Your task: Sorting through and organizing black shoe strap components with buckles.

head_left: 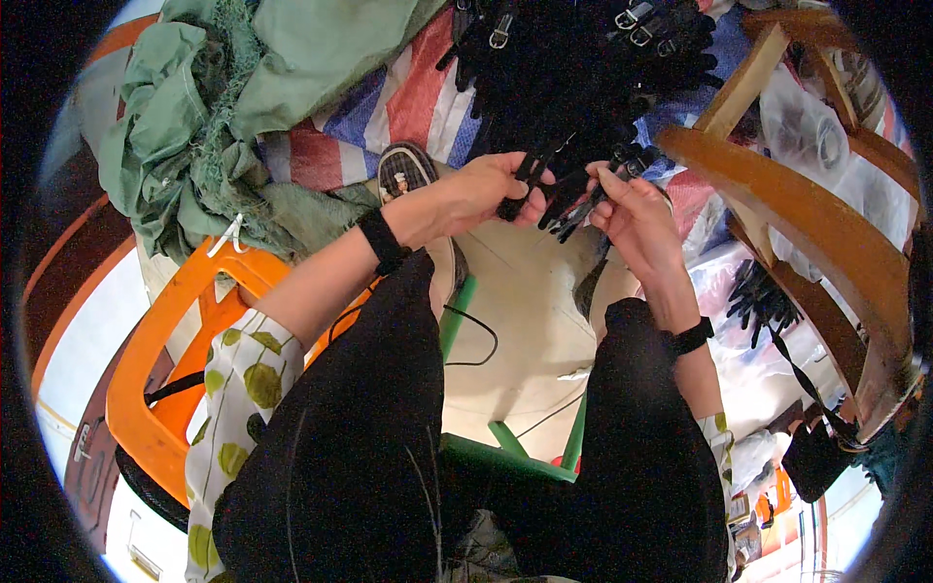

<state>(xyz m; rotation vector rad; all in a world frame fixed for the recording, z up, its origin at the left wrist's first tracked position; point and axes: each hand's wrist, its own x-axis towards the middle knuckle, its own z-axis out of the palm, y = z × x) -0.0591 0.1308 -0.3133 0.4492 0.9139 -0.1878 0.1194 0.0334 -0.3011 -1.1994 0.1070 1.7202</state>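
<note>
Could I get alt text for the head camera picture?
A person's left hand and right hand pinch black straps beside a dark pile with silver buckles on a striped sheet. An orange plastic frame is at left, a wooden frame at right.

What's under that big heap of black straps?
A red, white and blue striped sheet peeks out from under the black straps. Beneath the middle of the heap, everything is covered, so I can't tell.

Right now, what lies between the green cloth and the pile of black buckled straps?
A red, white and blue striped woven sheet shows between the green cloth and the pile of black buckled straps, in the head view.
</note>
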